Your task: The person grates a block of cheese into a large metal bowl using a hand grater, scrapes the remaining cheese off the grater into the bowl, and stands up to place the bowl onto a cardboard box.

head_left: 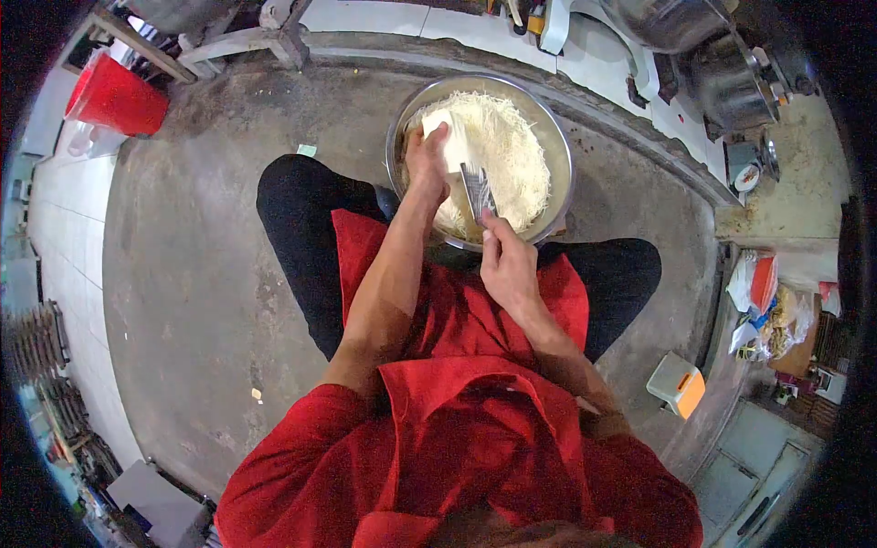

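Note:
A wide steel bowl (564,137) sits on the floor between my bent legs. It is heaped with fine pale shreds (507,151). Over its left side, my left hand (427,160) is closed around a smooth cream-white block (448,137) that looks like cheese. My right hand (508,260), at the bowl's near rim, grips the lower end of a flat metal grater (479,190). The grater tilts over the shreds, with its upper end right beside the block. Whether the two touch, I cannot tell.
A low concrete ledge (630,132) runs behind the bowl, with metal pots (731,87) beyond it. On the left stands a red bucket (119,96). A white-and-orange box (676,384) is on the floor at right. Plastic bags (776,315) lie farther right.

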{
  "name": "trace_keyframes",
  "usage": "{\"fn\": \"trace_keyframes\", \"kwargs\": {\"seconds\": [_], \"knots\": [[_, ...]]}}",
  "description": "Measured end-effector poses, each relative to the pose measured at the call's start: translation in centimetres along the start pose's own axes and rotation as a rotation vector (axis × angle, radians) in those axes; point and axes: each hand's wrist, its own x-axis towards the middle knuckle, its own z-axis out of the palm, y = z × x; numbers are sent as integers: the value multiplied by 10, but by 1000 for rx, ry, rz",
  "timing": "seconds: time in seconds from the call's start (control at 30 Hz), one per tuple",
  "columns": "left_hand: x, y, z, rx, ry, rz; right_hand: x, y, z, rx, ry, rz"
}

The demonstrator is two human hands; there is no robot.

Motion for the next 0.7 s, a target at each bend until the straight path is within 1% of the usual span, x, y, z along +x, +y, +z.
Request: {"fn": "trace_keyframes", "kwargs": {"seconds": [0.07, 0.13, 0.17, 0.2, 0.27, 0.3, 0.37, 0.4, 0.43, 0.53, 0.6, 0.67, 0.7], "knots": [[1, 10, 6, 35, 63, 16, -3, -3, -10, 9, -4, 38], [8, 8, 3, 28, 106, 10, 3, -11, -24, 33, -42, 274], [8, 7, 2, 60, 102, 18, 8, 10, -21, 3, 49, 129], [4, 10, 7, 90, 95, 26, 18, 28, -21, -51, 119, 31], [-9, 14, 14, 137, 64, -2, 48, 25, -29, 15, 57, 210], [-13, 14, 18, 185, 39, -31, 65, 25, -29, 15, 59, 207], [-7, -1, 13, 228, 23, -50, 98, 24, -27, -12, -30, 241], [-4, -7, 11, 272, 11, -73, 114, 25, -21, -12, -29, 238], [-10, -5, 14, 221, -15, -109, 128, 25, -13, 3, -26, 224], [-22, 1, 22, 209, -30, -121, 155, 27, 7, 0, -48, 226], [-21, 3, 21, 188, -26, -86, 153, 29, 18, -18, -77, 241], [-19, 9, 17, 213, 61, -92, 132, 29, 25, -57, 10, -17], [-20, 13, 16, 216, 88, -78, 122, 22, 25, -60, -11, 7]]}}
